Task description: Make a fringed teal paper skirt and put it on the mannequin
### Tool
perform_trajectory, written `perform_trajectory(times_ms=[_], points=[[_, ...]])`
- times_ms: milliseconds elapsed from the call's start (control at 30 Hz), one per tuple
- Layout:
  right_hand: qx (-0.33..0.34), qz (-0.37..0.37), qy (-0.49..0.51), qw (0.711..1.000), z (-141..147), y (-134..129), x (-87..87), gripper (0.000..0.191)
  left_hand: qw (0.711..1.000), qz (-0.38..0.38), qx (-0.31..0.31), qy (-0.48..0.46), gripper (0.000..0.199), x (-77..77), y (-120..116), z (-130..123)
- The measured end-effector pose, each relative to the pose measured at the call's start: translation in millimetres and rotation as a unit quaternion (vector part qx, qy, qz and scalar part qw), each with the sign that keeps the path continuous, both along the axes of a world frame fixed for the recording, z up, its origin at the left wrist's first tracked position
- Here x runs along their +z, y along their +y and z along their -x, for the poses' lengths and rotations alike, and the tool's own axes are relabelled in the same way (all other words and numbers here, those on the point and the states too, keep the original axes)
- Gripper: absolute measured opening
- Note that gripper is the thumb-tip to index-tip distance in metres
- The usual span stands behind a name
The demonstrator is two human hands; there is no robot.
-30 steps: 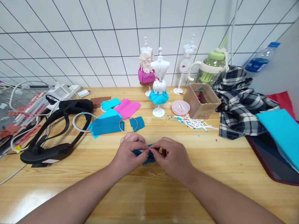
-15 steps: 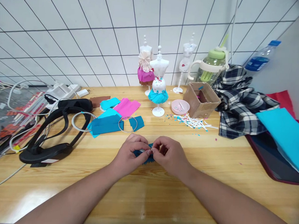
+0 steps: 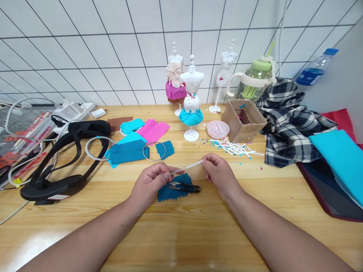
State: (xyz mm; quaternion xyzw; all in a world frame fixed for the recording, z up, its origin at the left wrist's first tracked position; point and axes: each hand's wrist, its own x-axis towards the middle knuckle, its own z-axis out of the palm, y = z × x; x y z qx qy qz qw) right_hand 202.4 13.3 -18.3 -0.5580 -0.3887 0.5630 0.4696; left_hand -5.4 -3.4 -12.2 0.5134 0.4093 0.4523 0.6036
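Observation:
Between my two hands stretches a thin whitish strip (image 3: 189,167), which looks like tape or its backing. My left hand (image 3: 152,181) pinches its left end, and at the right end it is gripped by the thumb and fingers of my right hand (image 3: 220,174). Below the strip a piece of teal cloth (image 3: 174,195) with a zigzag-cut lower edge lies on the table. On this cloth rests a small pair of black-handled scissors (image 3: 185,187), its blades pointing left. The left fingers hang over the cloth's upper left corner and partly hide it.
Behind stand white mannequins, the nearest one (image 3: 192,84) in a turquoise skirt. A pink dish (image 3: 217,130), a cardboard box (image 3: 243,121) and a pile of paper strips (image 3: 234,147) sit to the right. Cloth pieces (image 3: 127,150), metal rings (image 3: 154,159) and a black headset (image 3: 57,188) lie left.
My hands have moved apart, the right one to the right, drawing the whitish strip out between them. The teal cloth and the scissors on it now show below.

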Motion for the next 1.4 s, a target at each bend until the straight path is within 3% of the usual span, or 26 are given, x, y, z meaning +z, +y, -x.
perform_trajectory(times_ms=[133,233,300,400,467,533,600,667,733,800,967,1167,1400], points=[[-0.085,-0.002,0.075,0.994,-11.7,9.1,1.1,0.016,1.000,0.000,-0.006,-0.004,0.017,-1.4,-0.5,1.8],[-0.227,-0.031,0.211,0.950,-28.0,18.7,2.8,0.026,1.000,-0.011,-0.009,0.004,0.017,-0.4,-2.1,1.0],[-0.268,-0.016,0.265,0.926,-35.4,22.7,3.1,0.031,1.000,-0.022,-0.012,0.008,0.018,-0.1,-2.9,0.4],[-0.202,-0.025,0.210,0.956,-31.4,19.3,1.8,0.020,0.999,-0.039,-0.021,0.013,0.017,-0.9,-3.2,0.7],[-0.118,-0.093,0.100,0.984,-20.8,10.7,0.9,0.020,0.998,-0.048,-0.027,0.014,0.017,-1.6,-3.1,1.8],[-0.044,-0.180,-0.050,0.981,-9.9,0.1,1.0,0.039,0.998,-0.054,-0.034,0.015,0.017,-2.1,-3.2,2.9],[0.028,-0.281,-0.178,0.943,-3.1,-9.5,2.3,0.051,0.998,-0.048,-0.050,0.008,0.018,-2.4,-3.3,3.6],[0.085,-0.374,-0.250,0.889,-1.0,-15.9,4.9,0.048,0.997,-0.036,-0.068,-0.005,0.018,-2.7,-3.3,3.7],[0.127,-0.439,-0.276,0.846,-1.7,-19.5,8.1,0.042,0.996,-0.023,-0.087,-0.015,0.019,-3.5,-3.2,3.6],[0.157,-0.466,-0.279,0.825,-2.8,-21.4,11.3,0.039,0.994,-0.014,-0.104,-0.020,0.018,-4.4,-2.9,3.7],[0.176,-0.455,-0.257,0.834,-2.6,-23.9,14.7,0.038,0.993,-0.002,-0.121,-0.004,0.017,-4.4,-2.4,4.0],[0.155,-0.472,-0.264,0.826,-2.0,-21.1,10.3,0.012,0.992,0.001,-0.123,-0.008,0.022,-2.6,-2.5,1.6],[0.126,-0.478,-0.293,0.818,-4.3,-16.9,7.5,0.002,0.994,0.043,-0.096,-0.005,0.020,-2.7,-2.5,1.7]])
